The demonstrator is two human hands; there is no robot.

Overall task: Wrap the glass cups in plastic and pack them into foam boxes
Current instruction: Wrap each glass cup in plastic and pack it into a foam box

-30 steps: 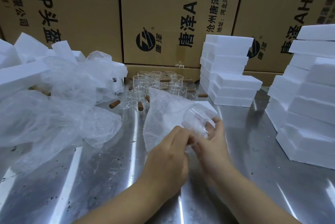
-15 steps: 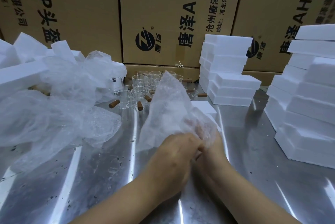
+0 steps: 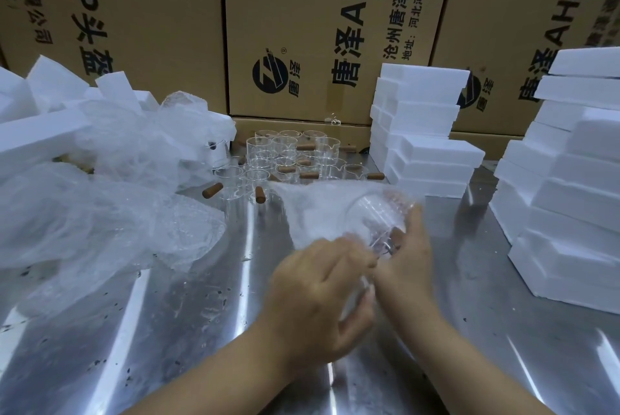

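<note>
Right hand cradles the glass cup tilted so left hand, pinching the plastic sheet, can wrap it.

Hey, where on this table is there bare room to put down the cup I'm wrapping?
Two bare steel patches: between your right hand, holding the cup, and the right foam stack; and the near table left of your left hand, pinching the plastic sheet, below the plastic pile. The back is crowded with glass cups beside the middle foam stack.
</note>
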